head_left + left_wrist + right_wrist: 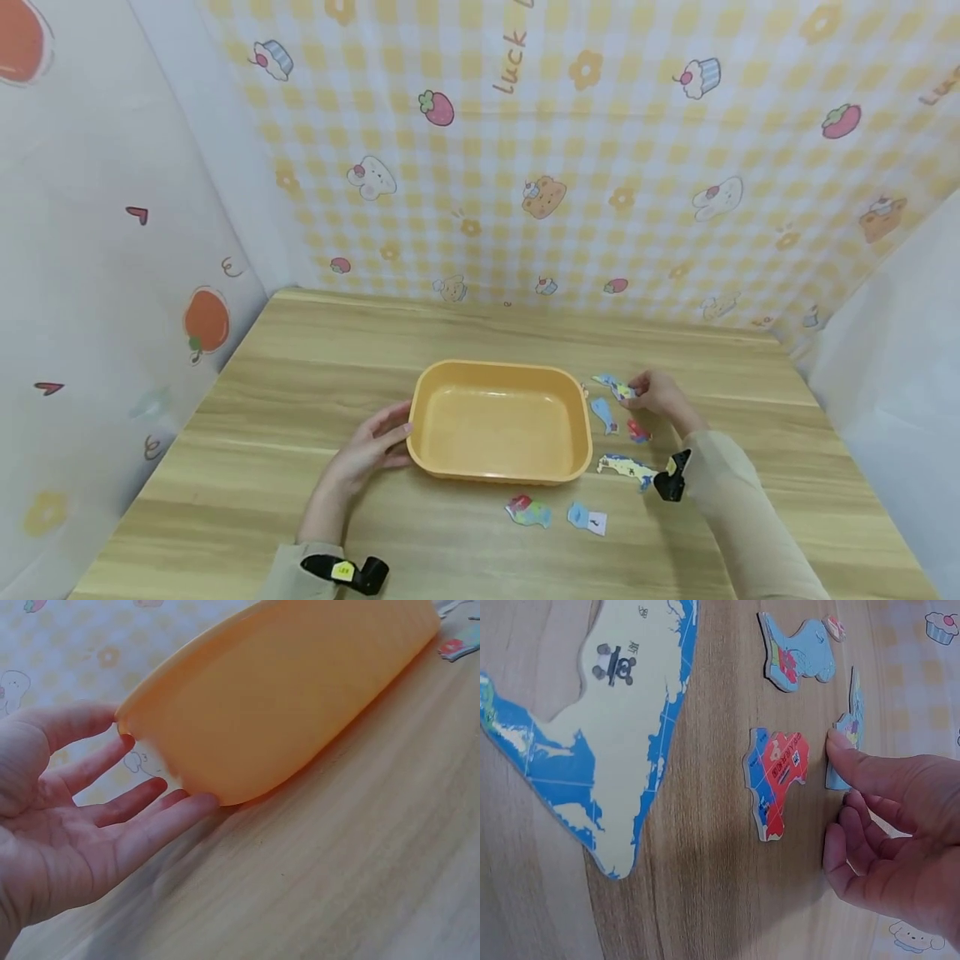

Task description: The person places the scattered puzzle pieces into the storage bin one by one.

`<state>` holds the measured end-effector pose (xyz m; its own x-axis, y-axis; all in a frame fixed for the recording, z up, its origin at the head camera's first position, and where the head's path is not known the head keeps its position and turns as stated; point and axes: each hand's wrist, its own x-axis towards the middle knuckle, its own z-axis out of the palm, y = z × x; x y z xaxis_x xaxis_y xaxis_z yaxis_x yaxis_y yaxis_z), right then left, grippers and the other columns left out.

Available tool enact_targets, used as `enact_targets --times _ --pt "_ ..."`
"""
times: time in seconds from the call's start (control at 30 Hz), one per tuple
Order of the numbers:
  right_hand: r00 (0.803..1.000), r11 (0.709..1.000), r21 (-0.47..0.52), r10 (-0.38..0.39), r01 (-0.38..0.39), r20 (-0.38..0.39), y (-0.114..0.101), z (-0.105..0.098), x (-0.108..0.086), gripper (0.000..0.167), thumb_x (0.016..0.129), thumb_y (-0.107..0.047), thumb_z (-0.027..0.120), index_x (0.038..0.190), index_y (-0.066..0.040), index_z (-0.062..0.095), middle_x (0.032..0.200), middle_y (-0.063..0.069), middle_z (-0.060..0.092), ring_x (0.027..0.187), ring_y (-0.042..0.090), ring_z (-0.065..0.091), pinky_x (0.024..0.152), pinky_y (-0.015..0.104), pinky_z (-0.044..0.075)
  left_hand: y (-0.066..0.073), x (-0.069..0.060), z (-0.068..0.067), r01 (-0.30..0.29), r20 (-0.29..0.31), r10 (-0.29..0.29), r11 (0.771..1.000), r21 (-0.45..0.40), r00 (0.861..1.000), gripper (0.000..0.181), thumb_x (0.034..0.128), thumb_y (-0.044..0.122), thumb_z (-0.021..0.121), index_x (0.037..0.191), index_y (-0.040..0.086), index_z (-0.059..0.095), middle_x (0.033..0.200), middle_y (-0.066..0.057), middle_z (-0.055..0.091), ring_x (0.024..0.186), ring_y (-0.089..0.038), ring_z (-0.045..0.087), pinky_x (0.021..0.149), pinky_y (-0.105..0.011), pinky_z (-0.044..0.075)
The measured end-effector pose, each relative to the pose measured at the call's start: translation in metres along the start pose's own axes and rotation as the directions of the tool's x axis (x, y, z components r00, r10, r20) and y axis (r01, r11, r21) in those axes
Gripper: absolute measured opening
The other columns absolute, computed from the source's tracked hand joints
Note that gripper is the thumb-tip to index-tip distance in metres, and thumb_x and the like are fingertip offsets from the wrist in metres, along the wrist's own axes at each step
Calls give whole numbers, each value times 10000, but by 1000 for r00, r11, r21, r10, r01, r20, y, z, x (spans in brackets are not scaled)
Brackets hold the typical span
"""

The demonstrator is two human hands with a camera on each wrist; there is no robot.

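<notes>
Held between the thumb and bent fingers of the right hand (656,396) is a map-printed puzzle piece (617,387), just right of the orange-yellow tub (501,425). The left hand (371,443), fingers spread and fairly straight, touches the tub's left end; the left wrist view alone shows fingertips along its outer wall. Also right of the tub, a red-and-blue piece (775,784) and a cream-and-blue piece (634,712) lie on the worktop (337,342); their printed characters are legible only as marks in the right wrist view.

The basin (498,437) sits on the table (225,467), with the left hand (370,442) at its left end. Puzzle pieces (621,467) lie before it and to its right, beside the right hand (660,396).
</notes>
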<state>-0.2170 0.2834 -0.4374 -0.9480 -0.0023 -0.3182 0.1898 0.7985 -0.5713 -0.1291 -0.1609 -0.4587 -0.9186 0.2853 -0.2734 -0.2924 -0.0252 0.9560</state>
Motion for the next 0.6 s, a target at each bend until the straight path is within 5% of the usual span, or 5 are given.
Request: enact_targets --times 0.37,0.6 --pt "996 996 -15 -84 83 -28 1 -3 -7 395 748 -78 720 993 130 491 848 162 500 773 222 451 624 240 391 3 1 -1 -16 34 16 1000 16 999 594 909 210 553 1402 14 287 1438 -242 296 1149 -263 507 827 -409 549" --pt "986 985 38 -169 169 -3 4 1 -11 364 784 -37 668 1039 154 492 927 252 556 841 275 532 698 304 484 4 -2 -9 -42 58 40 998 49 998 609 908 209 553 1400 -14 270 1417 -276 298 1126 -274 522 806 -408 556"
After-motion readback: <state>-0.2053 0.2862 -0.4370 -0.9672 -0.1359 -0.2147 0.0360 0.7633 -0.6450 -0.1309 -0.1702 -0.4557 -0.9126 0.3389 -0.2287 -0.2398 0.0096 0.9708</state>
